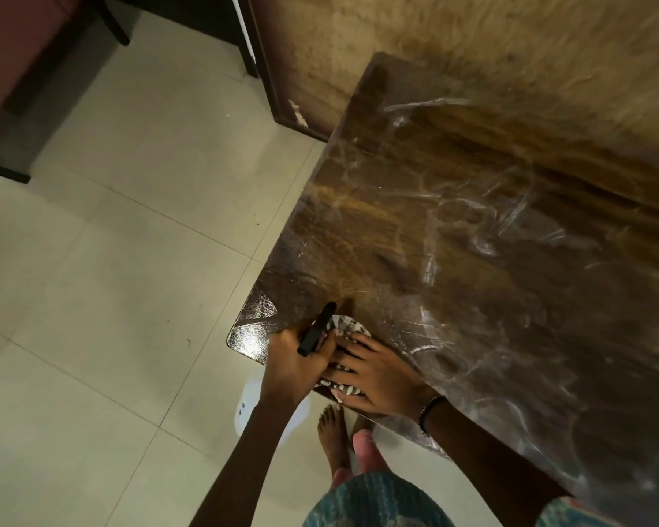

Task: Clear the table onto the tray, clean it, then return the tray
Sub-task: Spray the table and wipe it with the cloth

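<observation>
Left hand (297, 359) grips one black pen (317, 329); right hand (373, 374) (fingers spread) presses one cloth (349, 325) on table (472, 241).

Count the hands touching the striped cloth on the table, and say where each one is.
2. The right hand lies flat on the striped cloth near the table corner; the left hand, also holding a black object, grips the cloth's left side at the table edge.

Both hands hide most of the striped cloth (341, 387); the table (510, 260) runs past the right edge.
</observation>
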### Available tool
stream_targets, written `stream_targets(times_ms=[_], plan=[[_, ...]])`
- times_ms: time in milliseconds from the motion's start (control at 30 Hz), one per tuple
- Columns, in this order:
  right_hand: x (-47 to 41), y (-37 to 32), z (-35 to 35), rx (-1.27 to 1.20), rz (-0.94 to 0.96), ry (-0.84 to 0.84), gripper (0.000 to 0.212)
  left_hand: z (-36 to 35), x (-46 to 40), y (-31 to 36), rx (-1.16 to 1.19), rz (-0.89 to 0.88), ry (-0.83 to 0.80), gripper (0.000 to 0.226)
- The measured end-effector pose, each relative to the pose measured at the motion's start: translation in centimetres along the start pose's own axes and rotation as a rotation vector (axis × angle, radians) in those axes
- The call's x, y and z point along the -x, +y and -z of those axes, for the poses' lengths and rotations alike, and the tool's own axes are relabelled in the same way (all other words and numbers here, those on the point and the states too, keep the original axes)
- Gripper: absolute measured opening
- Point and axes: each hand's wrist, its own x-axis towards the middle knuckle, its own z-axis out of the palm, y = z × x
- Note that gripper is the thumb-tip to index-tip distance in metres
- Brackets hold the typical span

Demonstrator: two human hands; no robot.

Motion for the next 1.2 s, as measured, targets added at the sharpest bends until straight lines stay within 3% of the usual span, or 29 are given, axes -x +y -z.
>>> stream_targets(times_ms=[67, 167, 267, 533, 833, 1033, 1200], plan=[[-0.1, 0.1, -0.1, -0.009, 0.003, -0.013, 0.042, 0.3, -0.1, -0.1, 0.005, 0.008, 0.015, 0.021], [-0.1, 0.2, -0.2, 0.0, -0.003, -0.032, 0.043, 0.5, -0.3, -0.2, 0.009, 0.068, 0.05, 0.035], [-0.2, 0.1, 0.0, -0.003, -0.012, -0.037, 0.042, 1.0, -0.6, -0.6, 0.003, 0.114, 0.043, 0.019], [-0.4, -0.1, 0.5, 0.002, -0.019, -0.048, 0.046, 2.2, -1.4, -1.4, 0.011, 0.149, 0.128, 0.017], [0.7, 4.1, 2.1, 0.037, -0.154, 0.027, 0.048, 4.5, -3.2, -1.5, 0.158, 0.309, 0.056, 0.017], [-7.1, 6.8, 3.4, 0.064, -0.292, 0.097, 0.047, 6.8, -4.3, -0.8, 0.195, 0.22, 0.07, 0.005], [-14.3, 4.3, 2.3, 0.051, -0.276, 0.177, 0.043, 7.6, -5.5, -0.7, 0.157, 0.125, 0.058, 0.009]])
